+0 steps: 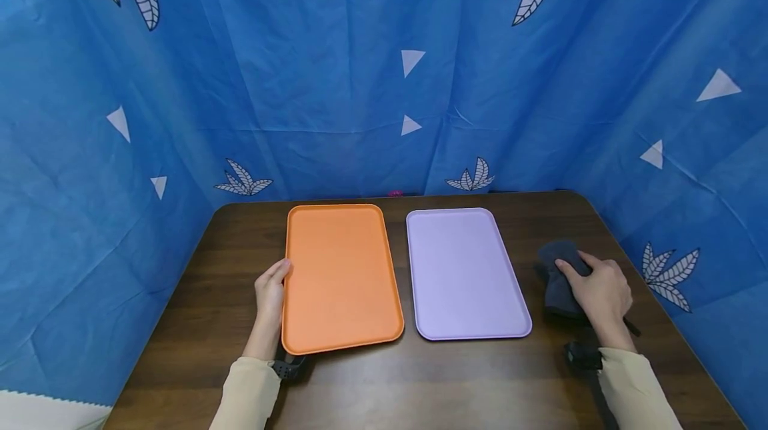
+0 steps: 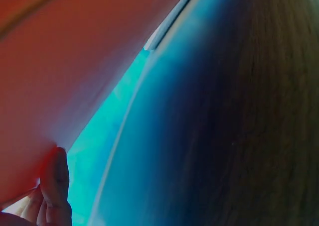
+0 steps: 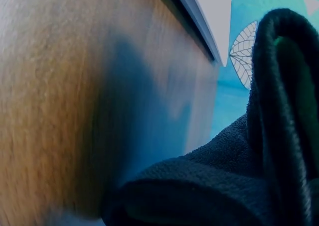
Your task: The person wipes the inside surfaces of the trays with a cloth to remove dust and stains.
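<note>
My left hand grips an orange tray by its left edge. The tray is raised off the table, and its underside fills the upper left of the left wrist view, with fingers at its edge. On the right, my right hand holds a bunched dark grey cloth between thumb and fingers. In the right wrist view the folded cloth hides the fingers, and its shadow falls on the wood. A lilac tray lies between the two hands.
The brown wooden table carries everything. A blue curtain with white leaf and triangle prints hangs behind it and along both sides. The lilac tray's edge shows at the top of the right wrist view.
</note>
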A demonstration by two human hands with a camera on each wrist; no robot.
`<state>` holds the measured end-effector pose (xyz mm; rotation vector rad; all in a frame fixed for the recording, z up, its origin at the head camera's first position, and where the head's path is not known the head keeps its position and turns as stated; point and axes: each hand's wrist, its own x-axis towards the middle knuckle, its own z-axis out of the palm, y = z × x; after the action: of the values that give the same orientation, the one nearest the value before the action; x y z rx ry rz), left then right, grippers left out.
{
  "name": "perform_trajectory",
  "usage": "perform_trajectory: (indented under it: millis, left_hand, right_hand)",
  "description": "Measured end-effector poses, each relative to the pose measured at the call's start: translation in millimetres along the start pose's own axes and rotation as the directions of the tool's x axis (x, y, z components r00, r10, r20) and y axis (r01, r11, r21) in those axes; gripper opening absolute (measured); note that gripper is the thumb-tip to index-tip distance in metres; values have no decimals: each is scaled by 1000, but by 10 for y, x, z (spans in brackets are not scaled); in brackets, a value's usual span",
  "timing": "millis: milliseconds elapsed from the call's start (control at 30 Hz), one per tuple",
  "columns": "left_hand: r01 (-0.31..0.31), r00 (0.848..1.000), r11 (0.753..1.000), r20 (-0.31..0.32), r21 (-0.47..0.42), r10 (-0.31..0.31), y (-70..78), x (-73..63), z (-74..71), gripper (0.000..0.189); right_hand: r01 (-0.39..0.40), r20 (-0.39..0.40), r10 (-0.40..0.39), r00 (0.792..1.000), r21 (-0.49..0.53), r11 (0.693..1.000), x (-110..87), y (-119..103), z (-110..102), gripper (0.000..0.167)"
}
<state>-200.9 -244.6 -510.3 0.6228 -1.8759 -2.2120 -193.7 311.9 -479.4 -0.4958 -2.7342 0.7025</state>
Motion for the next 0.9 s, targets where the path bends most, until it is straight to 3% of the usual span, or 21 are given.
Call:
perform_trajectory:
  millis: [300,533,667,767,900]
  left_hand:
    - [34,998,999,50,43,-36,-87,163,52,45]
    - [66,994,996,88,64,-72,-136,177,14,52]
    - [84,977,993,191,82,-99,-117,164,-23,59]
    - [80,955,991,277,106,-106,-86,160,-52,63]
    - [76,938,988,328,132,-116,-47,158,-69,61]
  right_hand:
    - [-3,46,3,999,-13,1000,9,-52,83,67]
    - [12,46,-11,999,-17,1000,34,-54,147,67]
    - [7,48,-6,999,-21,1000,33,-36,186,68]
    - [17,39,-16,999,-23,1000,23,-21,219,68]
    - [55,13,-54,998,-27,998,17,-9,257,69]
